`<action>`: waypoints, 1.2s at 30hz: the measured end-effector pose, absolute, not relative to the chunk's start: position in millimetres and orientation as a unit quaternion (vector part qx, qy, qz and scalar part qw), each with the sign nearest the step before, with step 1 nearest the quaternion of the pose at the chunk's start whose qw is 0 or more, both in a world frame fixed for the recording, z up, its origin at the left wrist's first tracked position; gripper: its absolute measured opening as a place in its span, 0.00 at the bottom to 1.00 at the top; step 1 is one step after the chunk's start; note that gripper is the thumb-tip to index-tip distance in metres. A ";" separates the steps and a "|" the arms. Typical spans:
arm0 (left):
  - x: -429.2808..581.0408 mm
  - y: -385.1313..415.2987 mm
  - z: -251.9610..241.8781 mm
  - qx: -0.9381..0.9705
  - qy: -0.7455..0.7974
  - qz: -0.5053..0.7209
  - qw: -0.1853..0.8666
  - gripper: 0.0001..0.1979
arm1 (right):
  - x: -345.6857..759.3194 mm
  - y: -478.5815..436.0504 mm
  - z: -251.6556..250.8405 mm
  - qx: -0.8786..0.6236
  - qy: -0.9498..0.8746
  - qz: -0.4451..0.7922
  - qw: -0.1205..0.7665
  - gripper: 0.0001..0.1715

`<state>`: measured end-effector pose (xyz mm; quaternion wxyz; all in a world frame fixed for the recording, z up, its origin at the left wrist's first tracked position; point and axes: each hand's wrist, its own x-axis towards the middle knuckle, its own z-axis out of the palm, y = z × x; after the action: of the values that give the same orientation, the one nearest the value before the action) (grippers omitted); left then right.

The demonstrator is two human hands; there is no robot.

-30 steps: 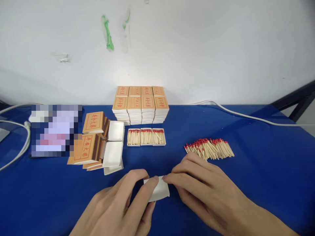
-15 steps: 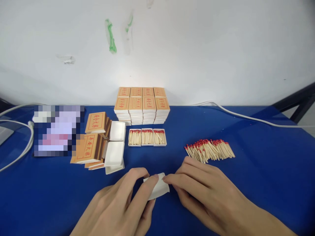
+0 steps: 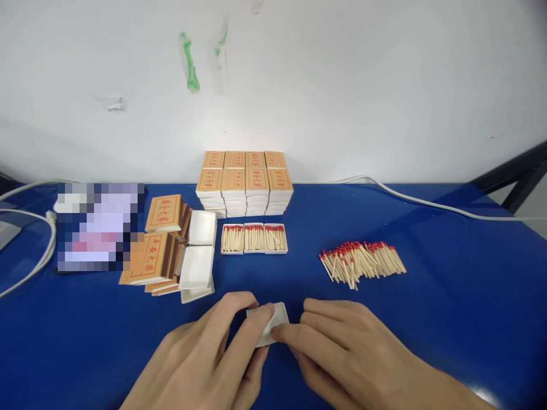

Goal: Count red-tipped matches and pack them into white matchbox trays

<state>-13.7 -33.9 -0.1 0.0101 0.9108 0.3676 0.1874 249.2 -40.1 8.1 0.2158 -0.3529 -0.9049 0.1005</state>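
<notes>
Near the front middle of the desk, a small white matchbox tray (image 3: 278,314) is in my left hand (image 3: 209,347), whose fingers are closed about its left side. My right hand (image 3: 342,341) is at the tray's right side, index fingertip pressed on its inside and the other fingers curled. The right thumb is mostly hidden. Beyond the right hand lies a loose pile of red-tipped matches (image 3: 363,262). Ahead of the left hand, three trays filled with matches (image 3: 254,238) stand side by side.
White trays without matches (image 3: 196,267) stand at the left beside orange matchbox sleeves (image 3: 158,256). Stacked matchboxes (image 3: 243,182) stand against the white wall (image 3: 342,85). A blurred-out phone-like object (image 3: 102,228) and white cables (image 3: 43,250) lie on the blue desk (image 3: 448,285).
My right hand has shifted down and left, its index fingertip moving from the tray's far right edge toward its near inside. A few matches at the pile's near edge have shifted.
</notes>
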 end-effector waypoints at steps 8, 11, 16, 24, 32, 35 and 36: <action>-13.9 -33.0 0.6 0.910 0.368 0.189 0.018 0.19 | 249.6 -37.8 5.5 -0.353 -0.903 0.114 0.214 0.12; -15.0 -34.1 -0.4 0.909 0.372 0.187 0.003 0.19 | 248.3 -37.9 6.3 -0.352 -0.905 0.113 0.211 0.12; -17.9 -34.4 -0.6 0.914 0.367 0.175 0.012 0.20 | 247.0 -38.3 8.9 -0.374 -0.889 0.052 0.258 0.14; -20.0 -32.5 1.9 0.917 0.362 0.167 0.016 0.21 | 246.0 -34.9 2.2 -0.462 -0.825 0.026 0.325 0.10; -19.0 -32.9 -5.3 0.888 0.408 0.209 0.028 0.21 | 250.0 -35.0 -5.8 -0.572 -0.754 -0.147 0.289 0.09; -19.2 -32.6 -5.7 0.890 0.405 0.208 0.030 0.20 | 252.9 -33.8 -7.1 -0.587 -0.744 -0.183 0.262 0.08; -18.9 -32.6 -5.7 0.890 0.405 0.208 0.029 0.20 | 254.0 -33.1 -7.3 -0.593 -0.741 -0.194 0.249 0.08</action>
<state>-18.9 -32.6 -5.7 0.0293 0.8900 0.4045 0.2084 254.0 -33.1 -7.3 0.2494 -0.5928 -0.7407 -0.1945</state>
